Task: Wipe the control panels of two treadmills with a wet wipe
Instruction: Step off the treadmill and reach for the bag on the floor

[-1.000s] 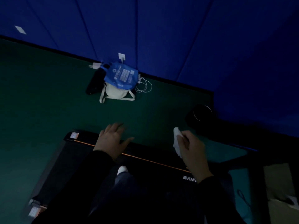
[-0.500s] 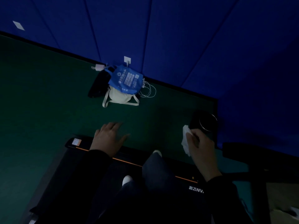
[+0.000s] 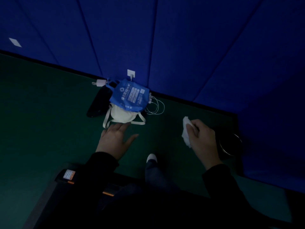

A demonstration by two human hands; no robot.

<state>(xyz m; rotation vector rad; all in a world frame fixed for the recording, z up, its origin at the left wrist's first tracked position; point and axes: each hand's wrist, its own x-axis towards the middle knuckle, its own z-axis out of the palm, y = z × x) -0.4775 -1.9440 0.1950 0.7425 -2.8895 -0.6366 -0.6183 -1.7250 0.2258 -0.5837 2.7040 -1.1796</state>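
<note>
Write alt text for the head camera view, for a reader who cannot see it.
In a dim room, a person's right hand grips a white wet wipe while the left hand spreads open above green floor. A black treadmill lies below; a blue bag sits by the blue wall.

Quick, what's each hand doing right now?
Left hand: open, fingers spread, holding nothing.
Right hand: closed on the white wet wipe.

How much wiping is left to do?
Nothing shows a panel already wiped. The right hand grips the white wet wipe in the air, and the left hand is open and empty. One dark treadmill lies at the person's feet, untouched by the wipe; no second one is visible.
</note>
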